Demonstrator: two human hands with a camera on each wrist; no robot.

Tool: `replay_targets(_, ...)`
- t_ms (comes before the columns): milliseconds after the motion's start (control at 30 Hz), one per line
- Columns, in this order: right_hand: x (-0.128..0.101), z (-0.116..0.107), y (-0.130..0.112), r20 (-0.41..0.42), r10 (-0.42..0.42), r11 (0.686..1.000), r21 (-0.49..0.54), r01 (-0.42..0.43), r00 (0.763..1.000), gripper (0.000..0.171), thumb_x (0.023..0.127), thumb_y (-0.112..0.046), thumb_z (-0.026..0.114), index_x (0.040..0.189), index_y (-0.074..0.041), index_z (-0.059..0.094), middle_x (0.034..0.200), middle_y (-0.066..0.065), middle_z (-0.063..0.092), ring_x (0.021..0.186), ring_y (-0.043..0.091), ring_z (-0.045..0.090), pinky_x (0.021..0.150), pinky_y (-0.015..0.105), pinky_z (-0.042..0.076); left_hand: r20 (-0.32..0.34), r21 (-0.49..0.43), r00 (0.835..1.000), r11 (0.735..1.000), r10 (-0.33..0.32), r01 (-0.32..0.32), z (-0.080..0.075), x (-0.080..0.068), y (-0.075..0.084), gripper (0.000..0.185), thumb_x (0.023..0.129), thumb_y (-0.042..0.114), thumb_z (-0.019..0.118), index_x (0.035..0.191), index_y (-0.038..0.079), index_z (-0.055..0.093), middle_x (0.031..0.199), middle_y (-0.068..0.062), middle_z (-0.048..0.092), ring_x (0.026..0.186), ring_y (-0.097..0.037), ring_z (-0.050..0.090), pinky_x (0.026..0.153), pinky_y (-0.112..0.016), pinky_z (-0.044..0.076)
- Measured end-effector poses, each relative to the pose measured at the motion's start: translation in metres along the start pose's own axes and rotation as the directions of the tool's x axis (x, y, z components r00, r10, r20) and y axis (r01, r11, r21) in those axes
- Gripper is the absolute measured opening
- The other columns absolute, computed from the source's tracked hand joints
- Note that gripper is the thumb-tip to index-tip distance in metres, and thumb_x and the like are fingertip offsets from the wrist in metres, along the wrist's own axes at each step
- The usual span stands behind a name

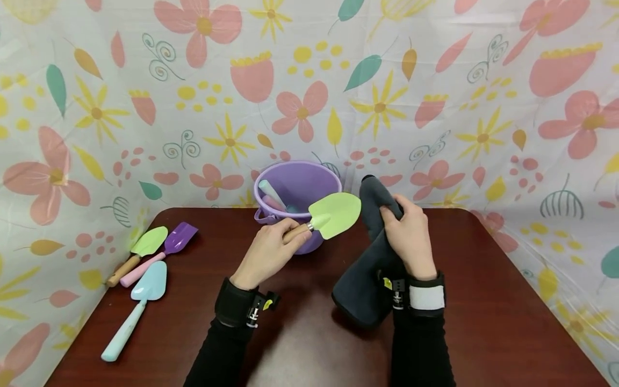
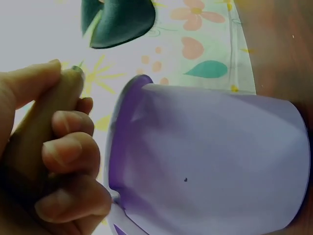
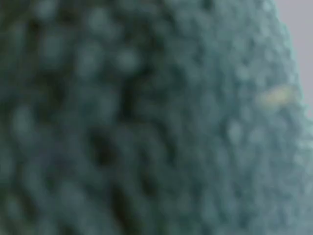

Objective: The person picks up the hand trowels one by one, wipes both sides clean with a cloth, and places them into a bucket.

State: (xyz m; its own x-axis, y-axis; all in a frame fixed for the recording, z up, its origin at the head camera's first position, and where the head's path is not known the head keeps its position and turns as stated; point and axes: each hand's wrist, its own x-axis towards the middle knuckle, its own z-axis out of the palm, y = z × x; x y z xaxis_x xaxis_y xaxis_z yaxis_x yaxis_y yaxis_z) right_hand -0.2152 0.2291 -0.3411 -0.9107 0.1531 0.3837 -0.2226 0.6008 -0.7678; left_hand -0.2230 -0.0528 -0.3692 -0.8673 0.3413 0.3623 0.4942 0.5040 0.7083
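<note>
green trowel [image 1: 333, 215]: held above the table [image 1: 309, 344], just in front of the purple bucket [image 1: 297, 185]; long axis runs left-right, blade to the right
left hand [image 1: 268, 250]: fingers curled tight round the wooden handle
right hand [image 1: 408, 231]: fingers clamped on the grey cloth [image 1: 367, 279], just right of the blade
count: three loose tools [image 1: 145, 263] far left, one bucket, one cloth
</note>
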Motion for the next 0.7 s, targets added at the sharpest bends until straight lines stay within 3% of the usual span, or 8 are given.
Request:
replay_targets(133, 0.002, -0.002, 0.005, 0.07, 0.022, 0.989, 0.144, -0.032, 0.997, 0.032, 0.101, -0.024, 0.055, 0.128, -0.007, 0.06, 0.107, 0.018, 0.059, 0.082, 0.028, 0.055, 0.07, 0.037, 0.043, 0.01, -0.014, 0.999, 0.999, 0.048, -0.048, -0.001, 0.0, 0.003, 0.028, 0.094, 0.052, 0.059, 0.095, 0.025, 0.064, 0.067, 0.009, 0.053, 0.063, -0.009, 0.051, 0.061, -0.029, 0.044)
replay_targets(200, 0.002, 0.0, 0.006, 0.138, 0.018, 0.956, 0.288, -0.058, 0.99, 0.033, 0.101, -0.028, 0.056, 0.126, -0.006, 0.059, 0.103, 0.016, 0.057, 0.079, 0.025, 0.056, 0.067, 0.033, 0.046, 0.015, -0.01, 0.997, 0.997, 0.073, -0.073, -0.001, 0.0, 0.005, 0.028, 0.095, 0.052, 0.058, 0.096, 0.025, 0.064, 0.067, 0.009, 0.053, 0.064, -0.009, 0.051, 0.061, -0.028, 0.044)
replay_targets(267, 0.002, 0.003, 0.006, 0.226, -0.001, 0.875, 0.471, -0.108, 0.974, 0.036, 0.101, -0.031, 0.055, 0.127, -0.005, 0.058, 0.102, 0.015, 0.056, 0.079, 0.023, 0.058, 0.067, 0.029, 0.049, 0.015, -0.012, 0.995, 0.995, 0.096, -0.096, -0.001, 0.0, 0.006, 0.027, 0.095, 0.052, 0.057, 0.097, 0.025, 0.064, 0.067, 0.01, 0.052, 0.064, -0.008, 0.05, 0.061, -0.028, 0.043)
replay_targets(400, 0.004, 0.012, 0.001, 0.39, -0.081, 0.657, 0.713, -0.245, 0.917, 0.039, 0.103, -0.035, 0.05, 0.125, -0.003, 0.055, 0.102, 0.012, 0.057, 0.083, 0.017, 0.063, 0.072, 0.028, 0.053, 0.014, -0.047, 0.992, 0.991, 0.128, -0.127, 0.0, 0.001, 0.009, 0.026, 0.097, 0.049, 0.056, 0.099, 0.024, 0.064, 0.067, 0.008, 0.047, 0.063, -0.009, 0.048, 0.061, -0.028, 0.041)
replay_targets(533, 0.004, 0.022, -0.005, 0.469, -0.172, 0.549, 0.776, -0.311, 0.866, 0.036, 0.105, -0.037, 0.042, 0.113, -0.005, 0.057, 0.092, 0.008, 0.057, 0.074, 0.014, 0.061, 0.069, 0.025, 0.051, -0.012, -0.078, 0.986, 0.983, 0.165, -0.166, 0.001, 0.001, 0.011, 0.028, 0.099, 0.045, 0.054, 0.106, 0.02, 0.065, 0.067, 0.008, 0.045, 0.064, -0.008, 0.048, 0.062, -0.028, 0.042)
replay_targets(600, 0.003, 0.027, -0.008, 0.496, -0.205, 0.506, 0.792, -0.342, 0.844, 0.036, 0.106, -0.039, 0.039, 0.105, -0.007, 0.056, 0.085, 0.007, 0.055, 0.067, 0.013, 0.057, 0.065, 0.025, 0.049, -0.022, -0.082, 0.984, 0.98, 0.179, -0.18, 0.002, 0.001, 0.012, 0.03, 0.1, 0.044, 0.054, 0.108, 0.018, 0.065, 0.069, 0.009, 0.049, 0.065, -0.008, 0.049, 0.063, -0.028, 0.043)
replay_targets(700, -0.001, 0.033, -0.009, 0.525, -0.238, 0.451, 0.805, -0.386, 0.817, 0.033, 0.106, -0.041, 0.036, 0.103, -0.011, 0.049, 0.085, 0.003, 0.051, 0.068, 0.011, 0.054, 0.065, 0.024, 0.046, -0.019, -0.078, 0.983, 0.98, 0.184, -0.185, 0.003, 0.001, 0.013, 0.031, 0.1, 0.044, 0.053, 0.109, 0.018, 0.065, 0.075, 0.011, 0.057, 0.068, -0.007, 0.052, 0.063, -0.028, 0.045)
